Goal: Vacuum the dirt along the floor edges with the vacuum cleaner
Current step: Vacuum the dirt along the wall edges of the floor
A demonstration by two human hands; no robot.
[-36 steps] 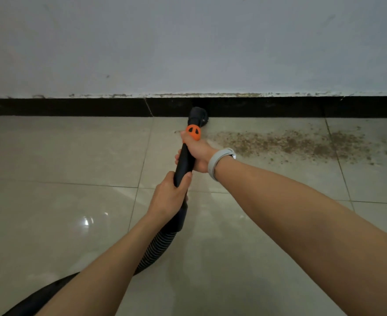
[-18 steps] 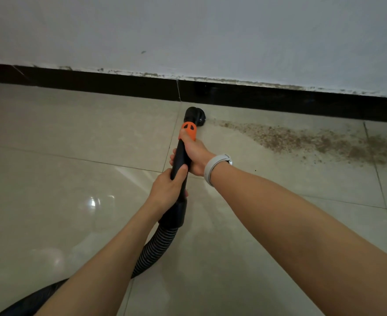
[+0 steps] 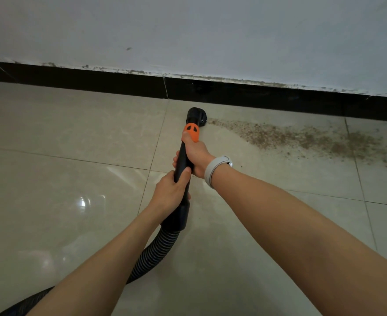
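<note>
Both hands, left hand (image 3: pixel 169 192) and right hand (image 3: pixel 196 156), grip closed around the black plastic vacuum wand (image 3: pixel 183 169); its round nozzle (image 3: pixel 196 116) touches the brown dirt strip (image 3: pixel 302 137). Next, sweep rightward along the black baseboard (image 3: pixel 256 94).

Black ribbed hose (image 3: pixel 152 254), orange slider (image 3: pixel 192 131), brown dirt (image 3: pixel 302 136), beige tiles (image 3: pixel 62 124)

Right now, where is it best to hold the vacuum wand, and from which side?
Grip the rigid black wand between the orange collar and the ribbed hose, from above and behind. It slopes down to the nozzle at the dirt. The right hand wraps ahead, the left hand behind.
</note>
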